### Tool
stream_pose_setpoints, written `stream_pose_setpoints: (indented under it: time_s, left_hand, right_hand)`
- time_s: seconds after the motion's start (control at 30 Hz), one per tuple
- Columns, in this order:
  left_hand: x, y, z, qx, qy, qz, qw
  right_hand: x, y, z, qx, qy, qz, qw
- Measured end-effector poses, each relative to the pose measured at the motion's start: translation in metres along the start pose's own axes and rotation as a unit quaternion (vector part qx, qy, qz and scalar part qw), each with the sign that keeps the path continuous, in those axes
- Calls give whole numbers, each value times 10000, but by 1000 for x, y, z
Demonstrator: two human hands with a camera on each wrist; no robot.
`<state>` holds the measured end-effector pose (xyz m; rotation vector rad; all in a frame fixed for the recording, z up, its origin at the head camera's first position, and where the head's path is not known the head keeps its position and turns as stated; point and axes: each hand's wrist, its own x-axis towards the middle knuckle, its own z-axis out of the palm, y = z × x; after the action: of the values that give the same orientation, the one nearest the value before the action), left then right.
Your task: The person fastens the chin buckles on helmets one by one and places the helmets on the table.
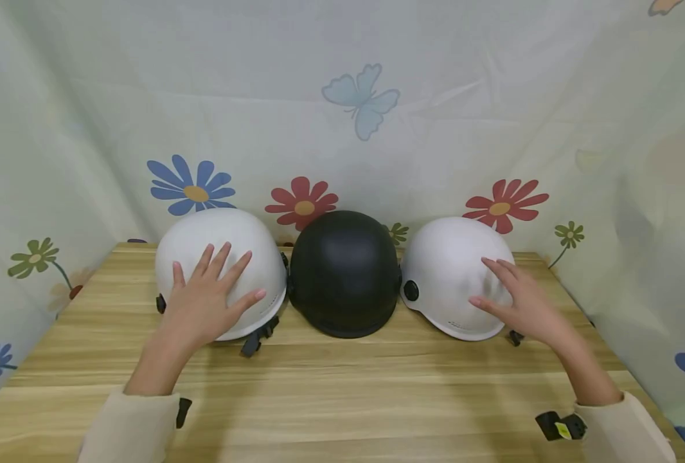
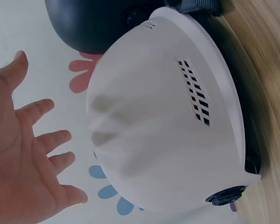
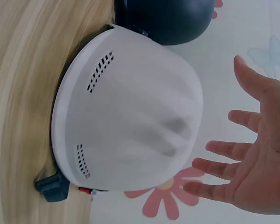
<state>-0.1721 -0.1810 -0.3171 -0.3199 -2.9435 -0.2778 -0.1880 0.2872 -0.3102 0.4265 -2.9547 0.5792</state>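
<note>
Three helmets stand side by side in a row on the wood-grained bench (image 1: 331, 399), each with its domed shell upward. The left white helmet (image 1: 227, 225) is at the person's left, the black helmet (image 1: 345, 273) in the middle and the right white helmet (image 1: 446, 257) at the right. The black one sits just beside both neighbours; whether the shells actually touch is hard to tell from this angle. The left hand (image 1: 204, 308) is held over the front of the left white helmet, its grip wide and holding nothing, thumb and fingers spread; the left wrist view shows a gap between fingertips and shell, with soft finger shadows falling on the white surface. The right hand (image 1: 530, 305) is near the outer side of the right white helmet, its grip likewise wide and holding nothing, and the right wrist view shows those fingertips apart from the shell too. Slotted vents (image 2: 196, 93) run near the rim of the left white helmet, and a dark strap (image 1: 258, 337) pokes out from under it. A round black knob (image 1: 411, 290) is set on the inner side of the right white helmet. Behind the row hangs a pale cloth (image 1: 232, 128) printed with flowers and a light blue butterfly (image 1: 364, 101).
</note>
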Motion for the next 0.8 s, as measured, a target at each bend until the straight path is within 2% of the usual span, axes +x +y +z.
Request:
stream_pose_setpoints:
  time_s: [0.2, 0.4, 0.63, 0.8]
  left_hand:
    - [0, 2, 1, -139, 44, 212, 9997]
    - [2, 2, 5, -247, 141, 371, 9989]
    - [1, 6, 12, -592, 336, 640, 9956]
    - [0, 12, 16, -1024, 411, 691, 9915]
  right_hand:
    - [-8, 21, -7, 837, -305, 416, 9952]
    - [-14, 44, -10, 1518, -498, 805, 9839]
    - [-18, 67, -4, 2388, -641, 870, 9650]
    - [-19, 79, 2, 2898, -742, 1118, 9476]
